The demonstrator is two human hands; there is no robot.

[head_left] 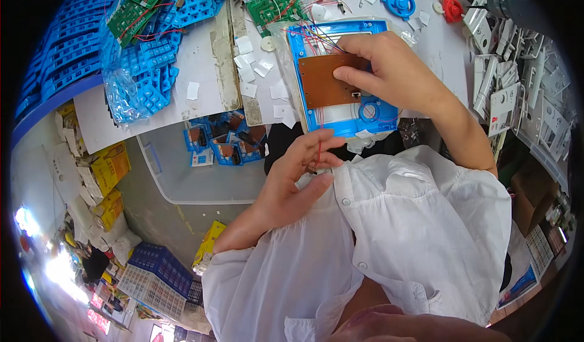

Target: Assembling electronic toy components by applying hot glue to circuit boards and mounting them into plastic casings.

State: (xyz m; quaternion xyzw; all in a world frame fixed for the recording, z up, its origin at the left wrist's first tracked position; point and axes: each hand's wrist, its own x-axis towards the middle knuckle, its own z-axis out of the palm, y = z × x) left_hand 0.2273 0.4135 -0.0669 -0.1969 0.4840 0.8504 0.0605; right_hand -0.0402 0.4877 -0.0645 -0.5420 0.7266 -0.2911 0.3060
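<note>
My right hand (389, 65) grips the right part of a brown circuit board (319, 81), thumb on its face and fingers at its upper edge. Under the board lies a blue plastic housing (387, 122), with a plastic bag around it. Thin colored wires (317, 38) run along the top of the board. Just below the housing, my left hand (292, 174) has its fingers bent around a thin red wire (320, 152). A small dark part shows at the wire's end by the thumb; its kind is too small to tell.
Green circuit boards (274, 7) and blue plastic pieces (155, 86) crowd the white table. Paper scraps (246, 71) lie left of the housing. A clear bin (176, 187) below holds several blue assemblies (228, 153). White plastic parts (505, 108) are piled at right, near a dark power tool (517, 12).
</note>
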